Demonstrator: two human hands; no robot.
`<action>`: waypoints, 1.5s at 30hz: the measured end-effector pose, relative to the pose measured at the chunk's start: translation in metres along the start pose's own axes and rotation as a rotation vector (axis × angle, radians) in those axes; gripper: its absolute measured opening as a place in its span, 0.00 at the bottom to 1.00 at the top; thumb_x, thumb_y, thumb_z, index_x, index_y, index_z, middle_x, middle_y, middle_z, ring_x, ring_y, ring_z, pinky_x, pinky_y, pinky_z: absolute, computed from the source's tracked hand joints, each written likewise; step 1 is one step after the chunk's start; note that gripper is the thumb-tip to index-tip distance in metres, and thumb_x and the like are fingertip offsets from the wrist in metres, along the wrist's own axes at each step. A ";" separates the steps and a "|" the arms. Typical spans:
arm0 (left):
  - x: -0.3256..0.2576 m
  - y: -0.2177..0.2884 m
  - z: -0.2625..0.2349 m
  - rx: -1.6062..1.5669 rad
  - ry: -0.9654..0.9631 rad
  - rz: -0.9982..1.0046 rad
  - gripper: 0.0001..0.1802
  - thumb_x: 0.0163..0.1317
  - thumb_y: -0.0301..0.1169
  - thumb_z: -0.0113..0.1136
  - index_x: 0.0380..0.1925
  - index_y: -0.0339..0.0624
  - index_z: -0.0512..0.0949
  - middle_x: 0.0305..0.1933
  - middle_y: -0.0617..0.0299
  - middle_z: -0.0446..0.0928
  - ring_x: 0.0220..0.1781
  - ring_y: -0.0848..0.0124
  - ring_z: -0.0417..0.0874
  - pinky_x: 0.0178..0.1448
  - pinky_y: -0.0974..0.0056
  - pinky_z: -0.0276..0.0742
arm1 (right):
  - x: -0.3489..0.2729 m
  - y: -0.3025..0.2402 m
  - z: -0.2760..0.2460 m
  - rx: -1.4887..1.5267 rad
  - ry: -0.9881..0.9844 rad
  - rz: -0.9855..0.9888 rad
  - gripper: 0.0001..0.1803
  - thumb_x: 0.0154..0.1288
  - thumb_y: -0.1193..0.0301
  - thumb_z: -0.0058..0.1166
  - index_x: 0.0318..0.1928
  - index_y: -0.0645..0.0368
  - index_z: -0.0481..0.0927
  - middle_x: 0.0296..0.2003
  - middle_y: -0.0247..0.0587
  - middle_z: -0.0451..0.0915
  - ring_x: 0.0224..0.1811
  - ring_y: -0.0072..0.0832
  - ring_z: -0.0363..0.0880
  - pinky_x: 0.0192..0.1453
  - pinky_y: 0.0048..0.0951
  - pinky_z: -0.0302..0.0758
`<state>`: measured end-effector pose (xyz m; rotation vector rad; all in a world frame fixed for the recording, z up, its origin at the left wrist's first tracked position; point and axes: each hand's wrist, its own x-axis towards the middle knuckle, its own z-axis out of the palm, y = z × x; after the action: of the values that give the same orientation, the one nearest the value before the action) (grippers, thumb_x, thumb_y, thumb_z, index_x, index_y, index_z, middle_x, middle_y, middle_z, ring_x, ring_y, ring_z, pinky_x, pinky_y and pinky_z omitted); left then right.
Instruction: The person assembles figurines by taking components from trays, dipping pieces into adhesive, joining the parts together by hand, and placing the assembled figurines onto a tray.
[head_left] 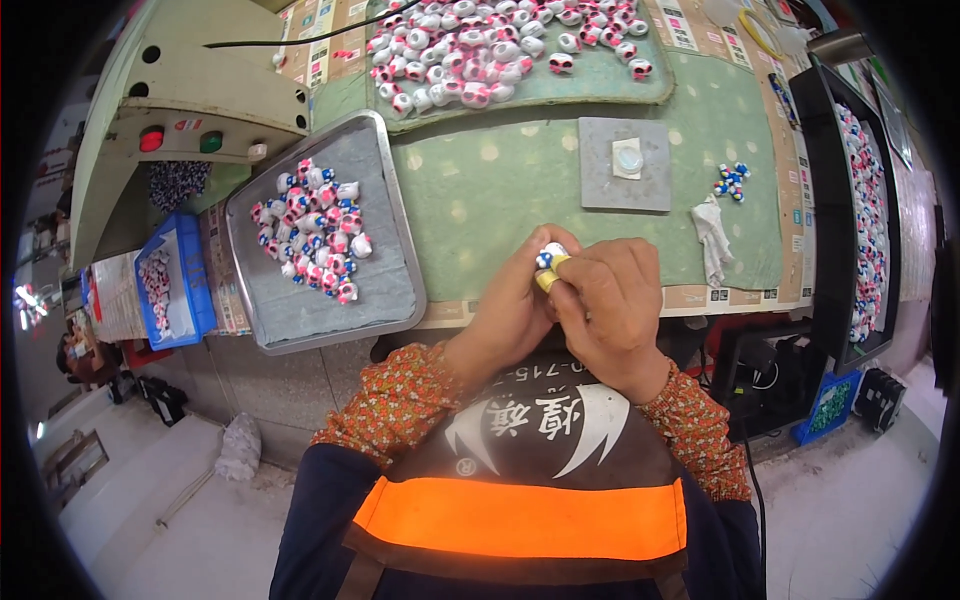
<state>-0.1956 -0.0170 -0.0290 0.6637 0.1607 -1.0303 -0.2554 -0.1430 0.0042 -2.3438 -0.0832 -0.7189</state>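
Observation:
Close to the table's front edge, my left hand and my right hand meet, fingers pinched around a small blue-and-white toy piece. Yellow wrapping shows at the right fingertips beside it. Fingers cover most of the piece, so its full shape is hidden. To the left, a metal tray lined with grey cloth carries a heap of small pink, white and blue toy figures. Beyond my hands lies a grey square plate with a pale round spot on a light patch.
A green tray of pink-and-white toy heads stands at the back. Blue-and-white pieces and a white rag lie right on the green mat. A black tray flanks the right; a machine and blue bin the left.

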 end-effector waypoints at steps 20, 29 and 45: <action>-0.006 0.005 -0.002 -0.004 0.003 0.047 0.20 0.80 0.50 0.37 0.44 0.46 0.70 0.28 0.70 0.64 0.28 0.80 0.62 0.34 0.72 0.64 | 0.002 0.001 -0.001 0.241 0.014 0.194 0.12 0.53 0.82 0.59 0.40 0.60 0.77 0.34 0.42 0.77 0.36 0.39 0.72 0.42 0.38 0.69; -0.009 0.004 0.001 0.382 0.113 0.209 0.22 0.81 0.51 0.34 0.43 0.45 0.69 0.31 0.68 0.68 0.28 0.82 0.63 0.32 0.74 0.64 | 0.001 0.000 0.004 0.315 -0.034 0.347 0.11 0.53 0.82 0.60 0.39 0.61 0.77 0.33 0.41 0.76 0.36 0.38 0.73 0.42 0.36 0.69; -0.067 0.155 -0.053 1.613 0.718 0.965 0.12 0.77 0.35 0.51 0.48 0.39 0.77 0.41 0.63 0.75 0.43 0.73 0.74 0.48 0.66 0.71 | 0.008 0.108 -0.087 -0.199 0.178 0.603 0.08 0.62 0.80 0.56 0.43 0.63 0.82 0.34 0.40 0.80 0.33 0.27 0.77 0.39 0.30 0.75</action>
<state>-0.0922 0.1159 0.0244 2.2643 -0.4230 0.2900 -0.2635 -0.2812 -0.0015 -2.2894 0.7705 -0.6399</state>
